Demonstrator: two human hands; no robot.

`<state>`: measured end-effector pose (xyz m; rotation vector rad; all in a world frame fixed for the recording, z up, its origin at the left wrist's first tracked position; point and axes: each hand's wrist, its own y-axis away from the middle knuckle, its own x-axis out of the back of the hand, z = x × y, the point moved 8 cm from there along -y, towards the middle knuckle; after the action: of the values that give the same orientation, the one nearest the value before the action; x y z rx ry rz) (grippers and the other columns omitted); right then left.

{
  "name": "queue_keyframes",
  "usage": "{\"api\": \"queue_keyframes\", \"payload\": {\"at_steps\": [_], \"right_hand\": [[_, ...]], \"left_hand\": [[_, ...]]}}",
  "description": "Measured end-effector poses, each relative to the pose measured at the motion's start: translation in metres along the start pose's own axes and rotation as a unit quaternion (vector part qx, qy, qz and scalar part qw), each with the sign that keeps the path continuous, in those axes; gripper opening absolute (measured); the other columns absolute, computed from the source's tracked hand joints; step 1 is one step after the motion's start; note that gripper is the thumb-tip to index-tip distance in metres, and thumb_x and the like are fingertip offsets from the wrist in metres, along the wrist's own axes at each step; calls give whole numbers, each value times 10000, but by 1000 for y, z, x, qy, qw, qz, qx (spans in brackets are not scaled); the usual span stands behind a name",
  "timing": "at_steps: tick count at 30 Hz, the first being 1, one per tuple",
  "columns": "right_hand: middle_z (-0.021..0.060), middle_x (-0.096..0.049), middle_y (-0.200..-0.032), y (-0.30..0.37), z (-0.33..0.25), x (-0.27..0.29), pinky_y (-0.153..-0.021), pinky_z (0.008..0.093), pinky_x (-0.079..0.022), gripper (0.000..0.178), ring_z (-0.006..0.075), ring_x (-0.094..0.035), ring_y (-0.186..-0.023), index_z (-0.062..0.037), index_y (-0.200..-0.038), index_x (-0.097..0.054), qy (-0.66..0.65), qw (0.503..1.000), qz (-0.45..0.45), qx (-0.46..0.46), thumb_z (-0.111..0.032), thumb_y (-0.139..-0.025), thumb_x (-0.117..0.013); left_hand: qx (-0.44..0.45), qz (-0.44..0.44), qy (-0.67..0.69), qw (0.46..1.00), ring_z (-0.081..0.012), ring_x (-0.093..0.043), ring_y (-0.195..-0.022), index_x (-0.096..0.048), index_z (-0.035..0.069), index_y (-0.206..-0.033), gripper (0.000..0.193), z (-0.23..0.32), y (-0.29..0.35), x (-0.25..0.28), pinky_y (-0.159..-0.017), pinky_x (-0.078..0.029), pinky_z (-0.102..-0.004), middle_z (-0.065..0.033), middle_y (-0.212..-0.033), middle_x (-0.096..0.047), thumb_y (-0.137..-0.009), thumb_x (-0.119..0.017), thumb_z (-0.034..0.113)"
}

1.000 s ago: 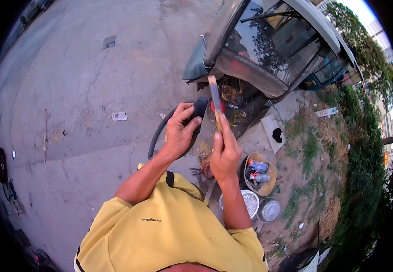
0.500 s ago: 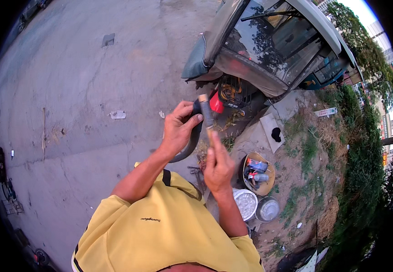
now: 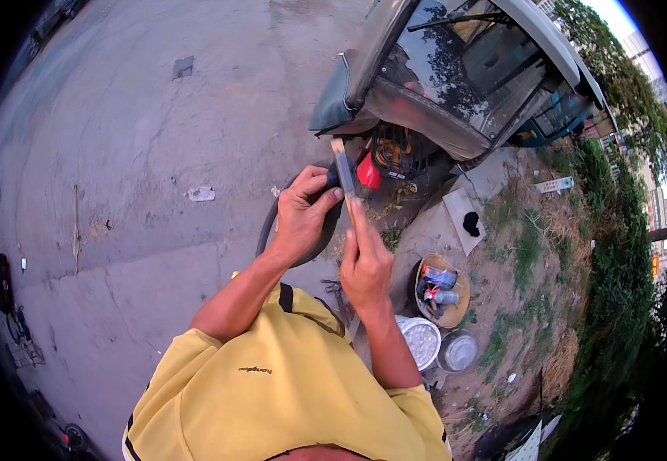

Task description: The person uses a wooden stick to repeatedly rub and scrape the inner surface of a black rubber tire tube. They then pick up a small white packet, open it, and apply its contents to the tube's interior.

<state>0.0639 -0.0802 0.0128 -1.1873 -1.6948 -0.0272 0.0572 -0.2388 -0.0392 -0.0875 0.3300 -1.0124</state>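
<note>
My left hand (image 3: pixel 303 211) is closed on a black rubber inner tube (image 3: pixel 323 241), pinching it with the thumb on top. The rest of the tube hangs in a loop below that hand. In my right hand (image 3: pixel 367 265) is a wooden stick with a grey section (image 3: pixel 345 175), gripped at its lower end. The stick slants up and left, lying against or just beside the pinched part of the tube; contact cannot be made out. Motion blurs its surface.
A covered vehicle (image 3: pixel 435 115) stands ahead to the right, with a red object (image 3: pixel 369 170) below its front. A tan bucket (image 3: pixel 462 298) holding bottles, a white bucket (image 3: pixel 421 343) and a metal pot (image 3: pixel 457 352) stand at my right. Hand tools (image 3: pixel 334 289) lie beyond my shirt.
My right hand and the stick have moved slightly up and left along the tube. More of the tube's loop shows left of my left hand, which has barely moved.
</note>
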Motion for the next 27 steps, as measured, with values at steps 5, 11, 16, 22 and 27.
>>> {"api": "queue_keyframes", "payload": {"at_steps": [5,11,16,22,27], "right_hand": [[203,-746,-1179,-24,7,22,-782,437,-597,505,367,-749,-920,-20,-1507,-585,-48,990,119,60,11,-1003,-603],[195,-741,-1131,-1,3,2,-744,436,-587,519,358,-741,-877,-33,-1513,-585,-7,1000,-2,4,8,-996,-612],[213,-738,-1187,-37,6,13,-777,431,-598,503,370,-747,-928,-31,-1507,-590,-69,992,85,68,2,-1006,-611],[213,-738,-1118,4,9,2,-749,439,-590,526,365,-744,-905,-34,-1517,-581,-30,999,23,37,8,-994,-623],[210,-740,-1199,-36,4,15,-781,442,-597,513,368,-749,-938,-20,-1511,-579,-45,996,56,47,16,-1000,-608]], "left_hand": [[-9,6,16,1000,-84,-565,-922,-721,-60,-1099,163,14,-1,-3,-817,-480,-249,-28,-1054,-634,-944,-747,-13],[-4,5,3,1000,-90,-591,-942,-723,-50,-1123,184,-6,-2,0,-812,-484,-256,-34,-1086,-652,-945,-748,-10],[6,9,-2,1000,-86,-588,-946,-742,-41,-1115,163,9,-4,-2,-814,-487,-251,-24,-1083,-654,-956,-746,-4],[-11,3,-3,1000,-104,-596,-959,-756,-37,-1129,181,3,-5,-7,-834,-498,-259,-32,-1097,-657,-952,-746,-3],[-2,9,4,1000,-84,-584,-958,-765,-22,-1144,174,-1,-5,-4,-817,-493,-244,-14,-1096,-647,-974,-738,3]]}}
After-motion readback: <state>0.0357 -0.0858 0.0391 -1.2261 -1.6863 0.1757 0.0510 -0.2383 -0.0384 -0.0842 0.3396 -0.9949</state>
